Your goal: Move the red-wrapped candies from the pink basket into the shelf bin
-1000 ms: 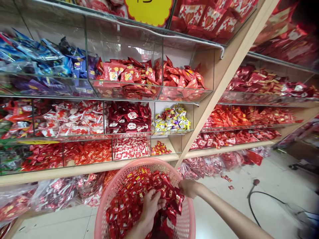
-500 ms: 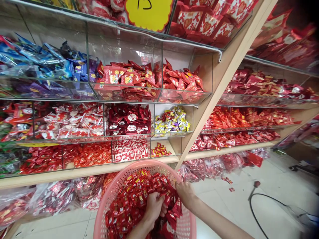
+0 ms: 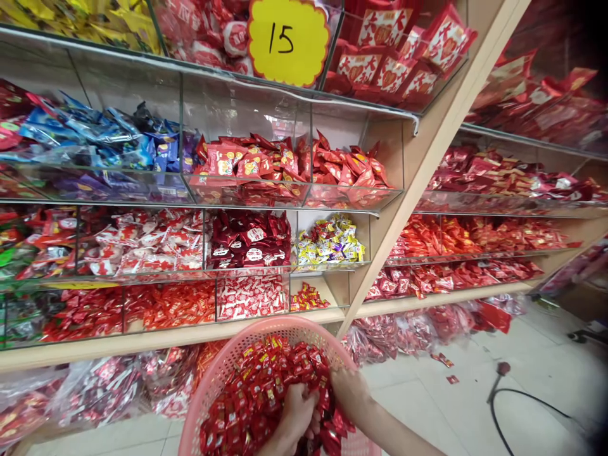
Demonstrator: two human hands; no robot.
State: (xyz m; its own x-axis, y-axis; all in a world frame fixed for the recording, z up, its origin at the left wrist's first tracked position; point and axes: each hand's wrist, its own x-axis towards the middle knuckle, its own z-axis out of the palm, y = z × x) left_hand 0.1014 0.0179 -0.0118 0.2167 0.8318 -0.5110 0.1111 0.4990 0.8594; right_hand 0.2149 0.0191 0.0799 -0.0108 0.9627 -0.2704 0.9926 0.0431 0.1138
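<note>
A pink plastic basket (image 3: 209,373) with a perforated wall stands in front of me, filled with small red wrapped candies (image 3: 251,405). My left hand (image 3: 300,410) is down in the heap near the middle, its fingers curled among the candies. To its right, my right hand (image 3: 350,391) reaches over the basket's right side with its fingers bent down into the candies. Those fingertips are hidden. Larger dark red packets (image 3: 332,434) lie below and between the two hands.
Shelves with clear-walled bins rise behind the basket; one bin holds a few red and yellow candies (image 3: 308,297). A yellow price sign (image 3: 289,43) reads 15. Bagged candy (image 3: 111,386) lies under the bottom shelf. A black cable (image 3: 498,405) and stray wrappers (image 3: 443,360) are on the floor.
The camera view has tilted up slightly, so the shelves sit lower. My right hand has moved from the basket's right rim inward and down, to the candies close to my left hand.
</note>
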